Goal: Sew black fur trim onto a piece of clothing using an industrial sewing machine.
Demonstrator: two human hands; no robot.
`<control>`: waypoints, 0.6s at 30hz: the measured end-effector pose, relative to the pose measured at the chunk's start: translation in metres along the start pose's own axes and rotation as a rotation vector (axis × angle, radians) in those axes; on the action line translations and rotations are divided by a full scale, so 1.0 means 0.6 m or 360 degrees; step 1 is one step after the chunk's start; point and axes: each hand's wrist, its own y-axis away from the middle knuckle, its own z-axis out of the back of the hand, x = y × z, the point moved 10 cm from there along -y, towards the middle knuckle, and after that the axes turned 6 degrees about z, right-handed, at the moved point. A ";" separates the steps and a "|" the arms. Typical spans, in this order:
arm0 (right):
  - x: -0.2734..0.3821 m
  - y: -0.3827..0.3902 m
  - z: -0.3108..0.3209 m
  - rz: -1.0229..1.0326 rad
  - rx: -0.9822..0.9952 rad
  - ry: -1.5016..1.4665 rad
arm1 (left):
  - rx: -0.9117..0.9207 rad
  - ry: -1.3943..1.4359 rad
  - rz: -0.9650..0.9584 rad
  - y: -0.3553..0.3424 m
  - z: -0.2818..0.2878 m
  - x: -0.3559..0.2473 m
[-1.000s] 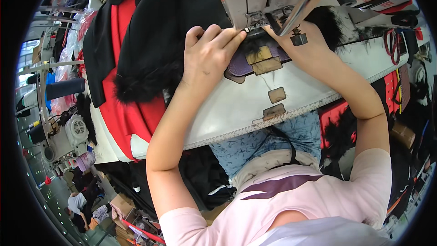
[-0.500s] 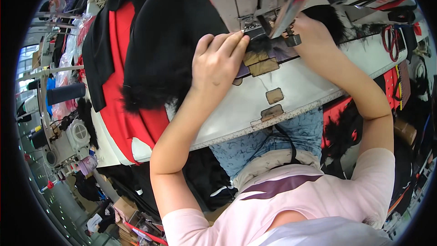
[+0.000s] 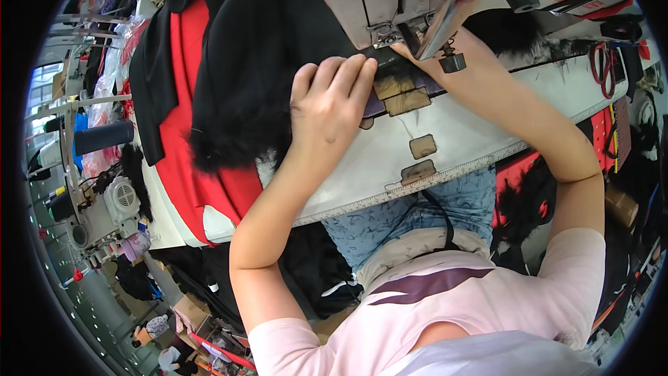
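Black fabric (image 3: 268, 49) with fluffy black fur trim (image 3: 229, 143) runs up to the needle area of a sewing machine (image 3: 351, 0). My left hand (image 3: 330, 101) lies on this fabric just left of the needle area, its fingers bent, close together and pressed on the cloth. On the other side, my right hand (image 3: 476, 63) reaches in behind the machine's front parts. Those parts cover most of its fingers, so its grip is hidden. Near it, more black fur (image 3: 508, 31) lies on the machine bed.
Red fabric (image 3: 184, 104) hangs over the left side of the white table (image 3: 334, 191), whose front edge carries a measuring tape (image 3: 452, 170). Red-handled scissors (image 3: 600, 69) lie at the right. Another machine's motor (image 3: 124, 198) stands farther left.
My right hand has moved left, in closer to the needle area. My left hand has come slightly away from the presser foot, its fingers still on the fabric.
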 end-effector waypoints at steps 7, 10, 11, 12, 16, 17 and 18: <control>-0.002 0.009 -0.001 -0.0090 0.0029 -0.0144 | 0.0014 0.0003 -0.0106 -0.007 0.001 -0.007; 0.026 -0.001 0.004 0.0092 0.0068 0.0123 | 0.0050 0.0007 -0.0092 -0.002 0.002 -0.005; 0.032 -0.003 0.009 0.0126 0.0034 0.0149 | 0.0048 -0.0015 -0.0041 0.002 0.000 -0.001; 0.039 -0.004 0.015 0.0160 0.0001 0.0176 | 0.0044 -0.0036 0.0010 0.005 0.000 0.002; 0.043 0.003 0.021 0.0145 0.0000 0.0247 | 0.0004 -0.0008 -0.0031 0.002 0.003 0.002; 0.037 0.005 0.028 0.0121 -0.0079 0.0274 | 0.0060 -0.0026 -0.0065 -0.006 0.000 0.000; 0.033 0.006 0.035 0.0097 -0.0157 0.0302 | 0.0060 -0.0027 -0.0064 -0.014 -0.004 0.003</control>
